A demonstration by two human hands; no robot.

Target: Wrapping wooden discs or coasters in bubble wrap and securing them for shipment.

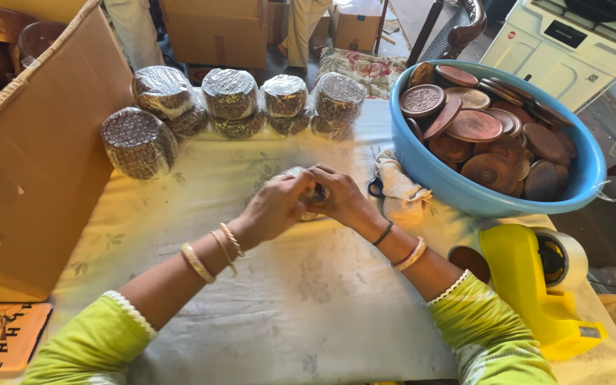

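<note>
1. Head view, far left: a tilted cardboard box [30,164] stands on the tabletop [308,299], with a row of film-wrapped stacks [229,96] just beyond the middle.
2. Left hand [276,207] is curled shut around a small wrapped bundle [301,175], gripping it from the left side.
3. The bundle sits between both hands at the middle of the tabletop, mostly hidden by fingers, so its long axis cannot be told.
4. Right hand [344,199] presses in from the right, fingers closed on the same bundle; both hands are equally near, touching it.
5. Further right, a white cloth [401,189] lies beside a blue tub [493,196] of round wooden discs [475,125].
6. Nearest the right forearm stands a yellow tape dispenser [536,285].
</note>
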